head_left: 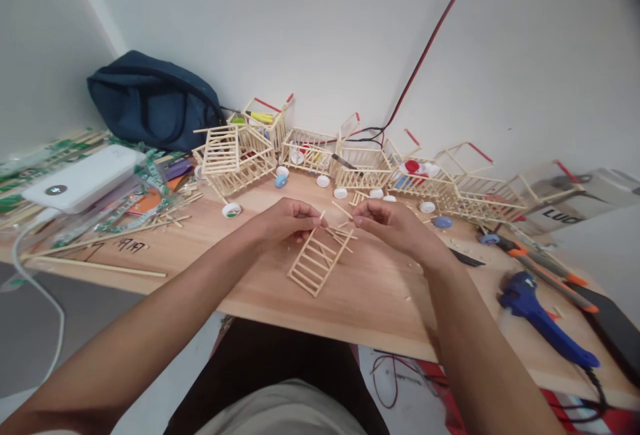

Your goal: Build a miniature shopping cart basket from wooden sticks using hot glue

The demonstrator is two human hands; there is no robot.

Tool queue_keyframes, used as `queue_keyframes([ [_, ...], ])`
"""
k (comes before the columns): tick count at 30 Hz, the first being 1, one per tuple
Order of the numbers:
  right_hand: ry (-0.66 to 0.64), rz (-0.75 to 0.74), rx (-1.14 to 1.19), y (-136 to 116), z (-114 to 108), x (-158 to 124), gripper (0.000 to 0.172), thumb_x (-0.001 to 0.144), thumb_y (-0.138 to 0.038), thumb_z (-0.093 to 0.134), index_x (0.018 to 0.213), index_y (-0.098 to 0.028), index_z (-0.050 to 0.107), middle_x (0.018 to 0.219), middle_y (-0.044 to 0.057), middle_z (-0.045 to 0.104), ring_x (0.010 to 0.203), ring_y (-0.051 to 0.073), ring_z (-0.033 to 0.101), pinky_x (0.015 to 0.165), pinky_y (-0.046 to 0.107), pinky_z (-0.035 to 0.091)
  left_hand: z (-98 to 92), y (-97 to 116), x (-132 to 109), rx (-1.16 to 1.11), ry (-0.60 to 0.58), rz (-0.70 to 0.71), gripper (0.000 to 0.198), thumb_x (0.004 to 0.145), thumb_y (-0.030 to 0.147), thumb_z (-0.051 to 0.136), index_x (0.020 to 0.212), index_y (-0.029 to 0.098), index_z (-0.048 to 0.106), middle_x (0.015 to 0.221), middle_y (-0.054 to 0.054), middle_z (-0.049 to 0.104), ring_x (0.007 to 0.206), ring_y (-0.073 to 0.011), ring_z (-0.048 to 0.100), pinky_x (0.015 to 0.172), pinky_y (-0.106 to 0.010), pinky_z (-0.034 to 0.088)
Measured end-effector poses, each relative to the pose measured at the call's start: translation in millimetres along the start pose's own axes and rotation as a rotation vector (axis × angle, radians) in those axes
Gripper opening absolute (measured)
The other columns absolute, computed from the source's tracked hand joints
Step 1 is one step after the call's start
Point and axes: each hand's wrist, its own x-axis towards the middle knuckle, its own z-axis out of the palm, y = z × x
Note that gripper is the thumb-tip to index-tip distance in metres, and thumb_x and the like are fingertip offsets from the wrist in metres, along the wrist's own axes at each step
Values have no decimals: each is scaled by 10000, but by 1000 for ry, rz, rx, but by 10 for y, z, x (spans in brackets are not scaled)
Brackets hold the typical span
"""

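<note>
A small ladder-like frame of thin wooden sticks (316,263) lies on the wooden tabletop (370,302) in front of me. My left hand (287,218) pinches its upper left corner. My right hand (387,220) is closed in a pinch around a short loose stick (342,210) just above the frame's upper right end. A few more short sticks lie crossed at that end.
Several stick-built carts (360,163) with bottle-cap wheels line the wall. A dark blue bag (153,98) sits at back left, a white box (83,178) and stick packets left. A blue glue gun (543,312) and orange-handled pliers (543,270) lie right.
</note>
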Motion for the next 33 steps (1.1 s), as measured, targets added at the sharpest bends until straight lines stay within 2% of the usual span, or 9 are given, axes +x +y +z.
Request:
queue_keyframes([
  [7,88,6,-29,65,112,-42,212,838,-384,576,805,-182,633,683,-15,577,601,112,452,578,245,349,28,-16,41,-12,20,27,292,702,292,743,910,95,691,634,1,591,491,-45,440,452,-167,308],
  [12,100,5,-58,26,87,-59,209,844,-363,557,779,-179,635,702,-6,601,605,111,465,577,251,349,23,-21,64,23,29,6,251,725,275,733,898,99,690,602,4,592,459,-40,443,442,-165,318],
  [17,228,-46,-198,-96,90,-203,170,862,-320,548,802,-193,645,710,2,629,606,118,484,591,258,365,26,-25,73,38,84,-22,219,736,293,746,821,97,695,528,12,567,404,-41,435,411,-170,312],
  [22,231,-121,-291,-273,365,-456,102,872,-235,558,841,-208,651,752,14,639,670,138,551,628,258,410,49,12,62,69,126,-48,123,787,191,687,717,98,649,480,26,539,354,-40,415,354,-169,267],
  [25,207,-116,-310,-309,602,-641,126,897,-227,538,835,-211,647,795,32,645,720,156,588,667,274,445,47,26,64,78,134,-58,129,820,117,621,693,92,625,561,-2,604,378,-40,459,386,-171,350],
  [28,149,-100,-335,-300,791,-803,130,911,-248,539,851,-232,652,828,40,655,780,183,608,695,297,460,27,11,82,91,139,-52,130,817,116,631,690,91,621,582,-7,620,395,-48,491,408,-179,389],
  [33,186,-105,-401,-265,936,-890,131,931,-273,522,871,-239,633,842,48,660,799,208,602,720,337,461,12,-8,96,76,148,-50,123,798,121,670,687,90,626,568,-6,626,422,-58,521,448,-192,428],
])
